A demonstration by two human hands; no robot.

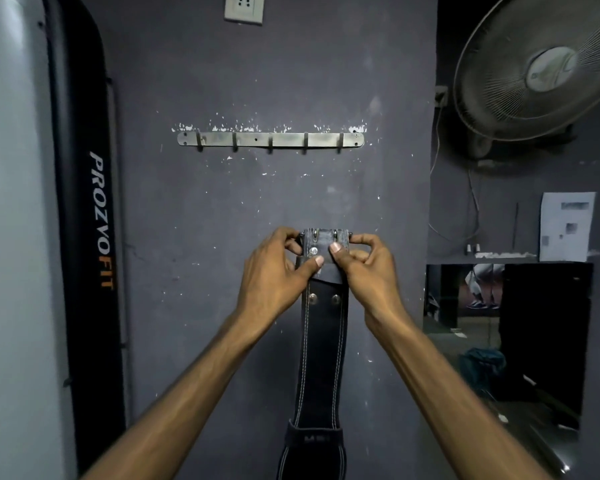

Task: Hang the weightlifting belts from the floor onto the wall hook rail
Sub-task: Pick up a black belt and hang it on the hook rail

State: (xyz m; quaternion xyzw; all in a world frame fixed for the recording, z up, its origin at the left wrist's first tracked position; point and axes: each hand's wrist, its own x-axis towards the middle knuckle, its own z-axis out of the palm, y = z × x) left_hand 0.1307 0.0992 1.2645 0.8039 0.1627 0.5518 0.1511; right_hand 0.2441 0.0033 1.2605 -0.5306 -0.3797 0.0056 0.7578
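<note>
A black leather weightlifting belt (323,358) with white stitching hangs straight down in front of the grey wall. Its metal buckle end is at the top, held between both hands. My left hand (274,271) grips the buckle's left side with the thumb on the strap. My right hand (364,268) pinches the buckle's right side. The metal hook rail (271,139) with several bare hooks is fixed to the wall, well above the buckle and slightly to its left.
A black PROZVOFIT pad (84,220) stands at the left beside a pale panel. A wall fan (541,64) juts out at the upper right with cables below. A socket (244,8) sits above the rail. A mirror or opening (499,323) lies at the right.
</note>
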